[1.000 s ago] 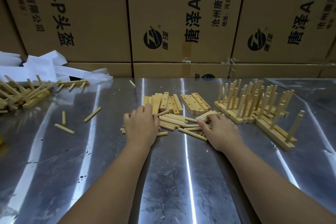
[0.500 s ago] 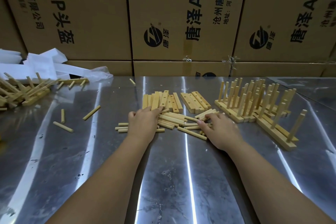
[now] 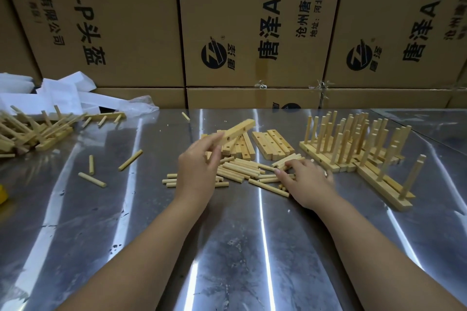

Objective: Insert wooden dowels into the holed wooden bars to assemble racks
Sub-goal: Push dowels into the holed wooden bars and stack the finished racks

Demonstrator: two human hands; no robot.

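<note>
Left heap (image 3: pixel 30 131): far left of the dowel pile (image 3: pixel 242 171); tangled racks cut off by the frame edge, too jumbled to count.
Stray dowels (image 3: pixel 91 179): three, left of the pile, lying apart.
Left hand (image 3: pixel 198 170): above the pile's left end, thumb and fingers pinching one bar (image 3: pixel 237 130). The bar is pale, square-edged and tilted, with two holes showing.
Flat bars (image 3: pixel 273 144): just behind the pile; four clear, others hidden by the hand.
Right hand (image 3: pixel 308 179): on the pile's right end, fingers bent over dowels; I cannot tell whether they grip one.
Finished racks (image 3: pixel 326 159): right of the pile, upright dowels overlapping, too many to count.

Dim warm light, white glare streaks along the steel table (image 3: pixel 75 209), cartons (image 3: pixel 126 20) behind it bowed, left hand (image 3: pixel 199 171) slightly blurred
</note>
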